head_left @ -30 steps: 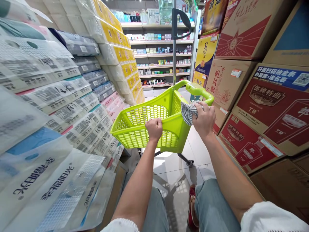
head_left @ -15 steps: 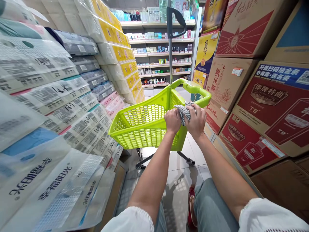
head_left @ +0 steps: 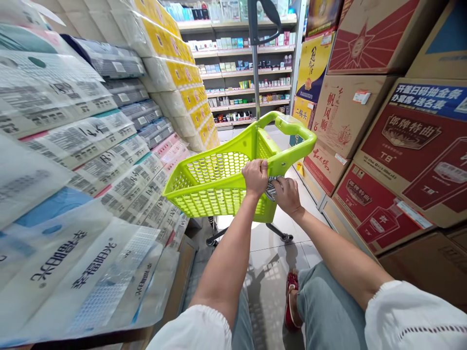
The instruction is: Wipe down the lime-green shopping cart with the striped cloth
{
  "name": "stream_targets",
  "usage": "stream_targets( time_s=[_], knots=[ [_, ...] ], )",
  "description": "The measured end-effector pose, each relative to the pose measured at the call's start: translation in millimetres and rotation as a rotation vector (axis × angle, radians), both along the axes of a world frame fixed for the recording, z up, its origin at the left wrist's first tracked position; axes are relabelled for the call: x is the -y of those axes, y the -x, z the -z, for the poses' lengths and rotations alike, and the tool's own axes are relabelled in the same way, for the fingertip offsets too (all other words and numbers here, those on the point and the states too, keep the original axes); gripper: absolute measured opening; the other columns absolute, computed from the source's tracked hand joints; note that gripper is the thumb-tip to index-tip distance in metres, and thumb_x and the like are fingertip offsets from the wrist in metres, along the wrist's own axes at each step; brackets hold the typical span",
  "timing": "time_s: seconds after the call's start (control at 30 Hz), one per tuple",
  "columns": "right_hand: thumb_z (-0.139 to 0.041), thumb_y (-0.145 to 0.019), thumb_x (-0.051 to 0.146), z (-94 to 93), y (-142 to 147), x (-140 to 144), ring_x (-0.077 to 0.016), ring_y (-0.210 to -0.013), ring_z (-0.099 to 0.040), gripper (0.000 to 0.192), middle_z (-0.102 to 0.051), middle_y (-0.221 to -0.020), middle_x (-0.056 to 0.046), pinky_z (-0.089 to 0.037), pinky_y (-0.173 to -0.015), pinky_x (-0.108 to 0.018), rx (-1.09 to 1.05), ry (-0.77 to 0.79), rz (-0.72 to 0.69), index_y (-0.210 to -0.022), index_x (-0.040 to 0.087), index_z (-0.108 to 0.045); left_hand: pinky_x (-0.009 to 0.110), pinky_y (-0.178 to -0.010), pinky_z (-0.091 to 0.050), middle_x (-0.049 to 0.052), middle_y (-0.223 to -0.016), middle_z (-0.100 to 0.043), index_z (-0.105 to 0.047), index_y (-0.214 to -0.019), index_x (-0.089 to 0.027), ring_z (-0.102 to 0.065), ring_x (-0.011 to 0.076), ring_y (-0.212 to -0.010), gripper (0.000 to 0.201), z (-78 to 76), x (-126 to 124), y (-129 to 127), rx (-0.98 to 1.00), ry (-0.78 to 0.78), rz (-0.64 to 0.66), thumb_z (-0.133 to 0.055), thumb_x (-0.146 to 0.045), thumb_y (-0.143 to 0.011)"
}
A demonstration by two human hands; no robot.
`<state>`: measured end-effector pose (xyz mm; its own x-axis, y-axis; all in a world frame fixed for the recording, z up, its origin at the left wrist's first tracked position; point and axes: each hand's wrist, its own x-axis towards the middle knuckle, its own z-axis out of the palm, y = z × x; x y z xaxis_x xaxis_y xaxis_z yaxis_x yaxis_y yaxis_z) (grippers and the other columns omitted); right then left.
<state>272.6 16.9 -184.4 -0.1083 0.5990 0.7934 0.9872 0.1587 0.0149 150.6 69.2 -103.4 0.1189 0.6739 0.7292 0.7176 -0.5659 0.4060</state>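
Observation:
A lime-green shopping basket cart [head_left: 204,198] with perforated sides stands in front of me, its handle [head_left: 310,141] pointing to the right. My left hand [head_left: 255,178] is closed over the upper rim of the basket's near side. Just right of it, my right hand [head_left: 289,195] presses a grey-and-white striped cloth [head_left: 270,188] against the basket's near corner, below the handle. Its fingers are curled on the cloth, which is partly hidden behind both hands. A grey pole with a dark looped grip [head_left: 263,24] rises behind the cart.
Plastic-wrapped packs [head_left: 109,155] are piled along the left, with yellow tissue bundles [head_left: 182,73] beyond. Stacked cartons [head_left: 394,146] line the right side. Shelves of small goods [head_left: 241,73] stand at the far end. Pale floor tiles [head_left: 280,262] lie under the cart.
My right hand has slid down with the cloth, from the top by the handle to the basket's corner below it. My left hand has shifted slightly left along the rim.

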Motion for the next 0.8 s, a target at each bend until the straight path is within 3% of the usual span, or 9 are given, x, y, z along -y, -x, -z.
stream_targets(
  time_s=[0.23,0.3,0.4,0.6,0.67,0.73,0.8],
  knots=[
    [-0.043,-0.089,0.031,-78.5,4,2,-0.0265,-0.106,-0.043,0.035,-0.051,-0.127,-0.011,-0.033,-0.091,-0.042,-0.192,-0.194,0.137,-0.120,0.023,-0.056,0.033,-0.075,-0.031,0.005,-0.082,-0.062,-0.057,-0.079,-0.021,-0.052,0.0201,-0.084,0.035,4.1,6,8,-0.025,-0.009,-0.017,-0.031,-0.036,-0.097],
    [-0.042,-0.089,0.031,-88.8,7,2,-0.0265,-0.106,-0.043,0.035,-0.051,-0.127,-0.011,-0.033,-0.091,-0.042,-0.214,-0.212,0.139,-0.121,0.023,-0.055,0.033,-0.074,-0.031,0.006,-0.082,-0.062,-0.056,-0.078,-0.021,-0.052,0.0202,-0.083,0.037,6.2,5,9,-0.034,-0.020,-0.019,-0.029,-0.036,-0.098],
    [-0.043,-0.089,0.031,-77.0,7,0,-0.0262,-0.106,-0.043,0.033,-0.052,-0.125,-0.011,-0.033,-0.092,-0.042,-0.206,-0.222,0.135,-0.118,0.022,-0.057,0.033,-0.075,-0.031,0.006,-0.080,-0.061,-0.056,-0.077,-0.021,-0.052,0.0202,-0.082,0.036,7.8,4,11,-0.028,-0.022,-0.027,-0.030,-0.035,-0.097],
    [-0.046,-0.088,0.026,-5.2,2,4,-0.0247,-0.104,-0.046,0.028,-0.056,-0.119,-0.012,-0.036,-0.090,-0.041,-0.104,-0.152,0.075,-0.110,0.021,-0.061,0.032,-0.077,-0.032,0.004,-0.085,-0.064,-0.059,-0.082,-0.022,-0.054,0.0202,-0.088,0.030,3.3,7,13,0.012,-0.001,0.008,-0.035,-0.034,-0.096],
    [-0.047,-0.088,0.023,11.0,3,8,-0.0243,-0.104,-0.046,0.026,-0.058,-0.117,-0.010,-0.036,-0.090,-0.040,-0.054,-0.090,0.035,-0.108,0.023,-0.062,0.033,-0.077,-0.032,0.004,-0.085,-0.064,-0.059,-0.081,-0.022,-0.054,0.0204,-0.087,0.032,1.9,9,15,0.014,0.002,0.001,-0.034,-0.036,-0.096],
    [-0.047,-0.088,0.021,15.4,5,11,-0.0242,-0.106,-0.046,0.026,-0.059,-0.115,-0.010,-0.037,-0.090,-0.040,-0.028,-0.045,-0.001,-0.107,0.025,-0.063,0.033,-0.077,-0.032,0.004,-0.085,-0.064,-0.059,-0.081,-0.022,-0.054,0.0206,-0.087,0.033,1.5,10,18,0.014,0.000,-0.005,-0.033,-0.036,-0.097],
    [-0.046,-0.088,0.020,6.7,9,12,-0.0240,-0.106,-0.045,0.027,-0.059,-0.115,-0.010,-0.037,-0.090,-0.040,-0.051,-0.047,-0.012,-0.107,0.025,-0.063,0.033,-0.078,-0.032,0.005,-0.085,-0.064,-0.059,-0.082,-0.022,-0.054,0.0206,-0.088,0.033,1.7,11,22,0.009,0.002,-0.008,-0.032,-0.036,-0.097]
  ],
)
